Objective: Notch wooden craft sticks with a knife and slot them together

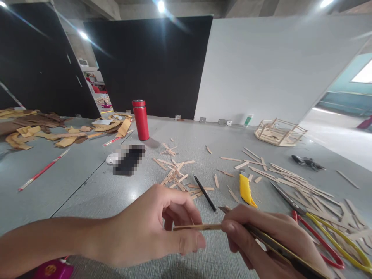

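Observation:
My left hand (162, 228) pinches a thin flat wooden stick (210, 227) between thumb and fingers. The stick runs level across to my right hand (261, 236), whose thumb and forefinger meet its other end. Gripped in that right hand is a slim black and brass craft knife (279, 247), its long handle slanting down to the right. A pointed tip shows just above the forefinger, partly hidden by it. A black pen (205, 193) lies beyond the hands. Near it rests a yellow utility knife (245, 188).
Loose wooden sticks (176, 170) lie scattered mid-table, with more sticks (316, 197) at right. Beside those are scissors (322, 232) with red and yellow handles. A wooden stick frame (280, 133), a red flask (140, 121), a blurred-out phone (129, 160) and cardboard scraps (66, 133) stand farther back.

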